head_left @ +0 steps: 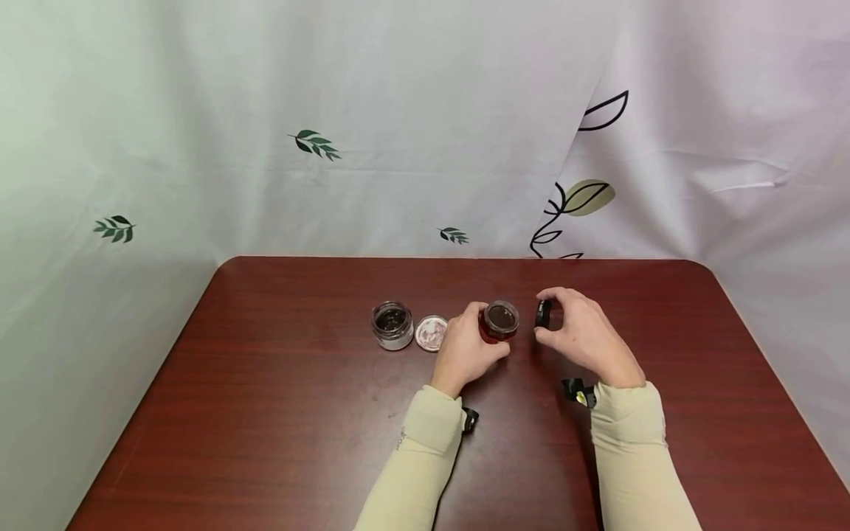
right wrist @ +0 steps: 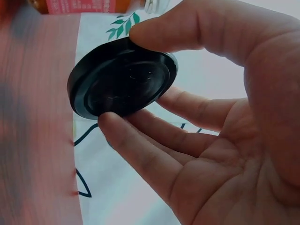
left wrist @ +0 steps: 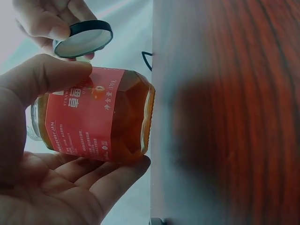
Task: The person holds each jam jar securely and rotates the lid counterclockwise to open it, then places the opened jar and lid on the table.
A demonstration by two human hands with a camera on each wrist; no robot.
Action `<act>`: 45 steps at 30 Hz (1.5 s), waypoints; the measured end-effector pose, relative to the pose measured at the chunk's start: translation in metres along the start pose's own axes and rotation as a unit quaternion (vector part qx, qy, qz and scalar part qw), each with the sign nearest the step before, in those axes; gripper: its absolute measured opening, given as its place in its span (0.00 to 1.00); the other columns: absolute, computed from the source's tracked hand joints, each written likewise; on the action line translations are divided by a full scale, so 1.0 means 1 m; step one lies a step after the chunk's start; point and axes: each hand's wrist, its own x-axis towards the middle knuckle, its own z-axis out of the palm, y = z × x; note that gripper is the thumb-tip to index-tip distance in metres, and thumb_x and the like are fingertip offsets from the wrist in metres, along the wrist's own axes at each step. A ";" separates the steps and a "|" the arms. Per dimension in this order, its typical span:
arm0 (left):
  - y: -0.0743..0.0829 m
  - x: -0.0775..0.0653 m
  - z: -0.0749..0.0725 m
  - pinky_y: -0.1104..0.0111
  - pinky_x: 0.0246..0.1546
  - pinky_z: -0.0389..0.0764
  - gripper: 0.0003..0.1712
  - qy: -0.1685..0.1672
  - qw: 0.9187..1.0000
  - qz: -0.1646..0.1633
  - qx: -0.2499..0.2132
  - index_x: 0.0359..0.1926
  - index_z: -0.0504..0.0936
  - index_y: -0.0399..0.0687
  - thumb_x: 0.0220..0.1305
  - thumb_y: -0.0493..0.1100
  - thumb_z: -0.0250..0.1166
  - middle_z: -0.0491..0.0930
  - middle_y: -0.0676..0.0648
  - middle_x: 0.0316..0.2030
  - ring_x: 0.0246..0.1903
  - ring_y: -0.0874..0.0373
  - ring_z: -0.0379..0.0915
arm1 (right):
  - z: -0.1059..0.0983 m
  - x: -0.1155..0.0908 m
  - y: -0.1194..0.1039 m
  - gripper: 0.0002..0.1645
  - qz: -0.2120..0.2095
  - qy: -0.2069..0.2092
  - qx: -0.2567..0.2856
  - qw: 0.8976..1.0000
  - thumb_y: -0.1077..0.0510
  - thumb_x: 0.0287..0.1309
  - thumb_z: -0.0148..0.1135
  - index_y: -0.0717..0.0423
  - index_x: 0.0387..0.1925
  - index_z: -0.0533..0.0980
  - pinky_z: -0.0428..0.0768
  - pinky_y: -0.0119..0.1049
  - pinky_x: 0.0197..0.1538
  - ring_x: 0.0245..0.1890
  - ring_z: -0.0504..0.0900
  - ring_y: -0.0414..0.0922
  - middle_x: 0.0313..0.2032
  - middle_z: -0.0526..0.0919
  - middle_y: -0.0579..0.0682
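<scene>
My left hand (head_left: 467, 348) grips a jam jar (head_left: 501, 322), thumb on one side and fingers on the other. In the left wrist view, the jar (left wrist: 89, 115) has a red strawberry label over amber-red glass, its mouth uncovered and its base close over the table. Just right of it, my right hand (head_left: 587, 332) pinches a round black lid (head_left: 543, 314) by its rim, between thumb and fingertips. The lid (right wrist: 124, 79) is tilted on edge, apart from the jar; its white inner side (left wrist: 86, 41) shows in the left wrist view.
Left of my left hand stands a second, uncovered glass jar (head_left: 393, 330) with dark contents. Beside it lies a pale round lid (head_left: 432, 333), partly hidden by the hand. The reddish-brown wooden table (head_left: 299, 442) ends at a leaf-printed white curtain (head_left: 398, 147).
</scene>
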 end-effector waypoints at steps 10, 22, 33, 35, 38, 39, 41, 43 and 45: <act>-0.003 0.001 0.000 0.61 0.46 0.80 0.35 0.011 1.000 0.001 -0.002 0.58 0.76 0.43 0.46 0.43 0.75 0.85 0.46 0.44 0.42 0.53 0.81 | 0.008 0.006 0.004 0.30 0.008 -0.022 0.019 1.000 0.62 0.51 0.67 0.64 0.58 0.74 0.80 0.51 0.49 0.48 0.84 0.55 0.49 0.83 0.60; -0.004 0.003 0.001 0.62 0.46 0.79 0.35 0.005 1.000 -0.001 0.001 0.58 0.76 0.43 0.46 0.42 0.74 0.85 0.46 0.43 0.41 0.54 0.81 | 0.015 0.007 0.008 0.31 -0.004 -0.025 0.033 0.999 0.65 0.49 0.67 0.67 0.58 0.74 0.82 0.49 0.48 0.47 0.85 0.55 0.49 0.82 0.62; -0.004 0.003 0.000 0.62 0.46 0.80 0.34 0.006 1.000 -0.002 0.002 0.57 0.76 0.43 0.47 0.43 0.75 0.85 0.45 0.43 0.42 0.53 0.82 | 0.020 0.006 0.011 0.32 0.000 -0.031 0.024 0.999 0.65 0.49 0.68 0.70 0.58 0.75 0.83 0.48 0.45 0.44 0.87 0.55 0.52 0.81 0.66; -0.004 0.003 0.000 0.62 0.45 0.80 0.34 0.005 1.000 -0.002 0.002 0.57 0.76 0.43 0.47 0.43 0.75 0.85 0.45 0.43 0.41 0.53 0.82 | 0.021 0.006 0.012 0.31 0.000 -0.032 0.028 0.999 0.66 0.49 0.69 0.70 0.58 0.75 0.83 0.47 0.45 0.44 0.87 0.54 0.51 0.82 0.66; -0.005 0.003 0.001 0.62 0.45 0.80 0.33 0.005 1.000 -0.002 0.004 0.56 0.76 0.43 0.46 0.43 0.75 0.85 0.45 0.43 0.41 0.53 0.82 | 0.023 0.005 0.013 0.31 -0.004 -0.031 0.027 0.999 0.66 0.49 0.70 0.69 0.57 0.76 0.83 0.46 0.45 0.44 0.87 0.53 0.48 0.84 0.64; -0.005 0.003 0.001 0.62 0.45 0.80 0.33 0.005 1.000 -0.002 0.004 0.56 0.76 0.43 0.46 0.43 0.75 0.85 0.45 0.43 0.41 0.53 0.82 | 0.023 0.005 0.013 0.31 -0.004 -0.031 0.027 0.999 0.66 0.48 0.71 0.69 0.57 0.76 0.83 0.46 0.45 0.44 0.87 0.53 0.47 0.85 0.63; -0.004 0.003 0.001 0.62 0.45 0.80 0.33 0.005 1.000 -0.003 0.003 0.56 0.76 0.43 0.46 0.42 0.75 0.85 0.45 0.42 0.41 0.53 0.82 | 0.024 0.004 0.014 0.31 -0.006 -0.031 0.025 0.999 0.66 0.48 0.71 0.69 0.56 0.77 0.82 0.45 0.45 0.43 0.87 0.51 0.45 0.86 0.61; -0.004 0.003 0.001 0.62 0.45 0.80 0.33 0.006 1.000 -0.003 0.002 0.56 0.76 0.43 0.46 0.42 0.75 0.85 0.45 0.42 0.41 0.52 0.82 | 0.024 0.004 0.014 0.30 -0.008 -0.031 0.024 0.999 0.66 0.48 0.72 0.69 0.56 0.77 0.82 0.45 0.45 0.42 0.87 0.50 0.44 0.86 0.60; -0.004 0.003 0.001 0.62 0.45 0.80 0.33 0.006 1.000 -0.003 0.002 0.56 0.76 0.43 0.46 0.42 0.75 0.86 0.45 0.42 0.41 0.52 0.82 | 0.025 0.003 0.014 0.30 -0.012 -0.030 0.022 0.999 0.66 0.47 0.73 0.69 0.55 0.77 0.82 0.45 0.45 0.42 0.87 0.49 0.43 0.87 0.59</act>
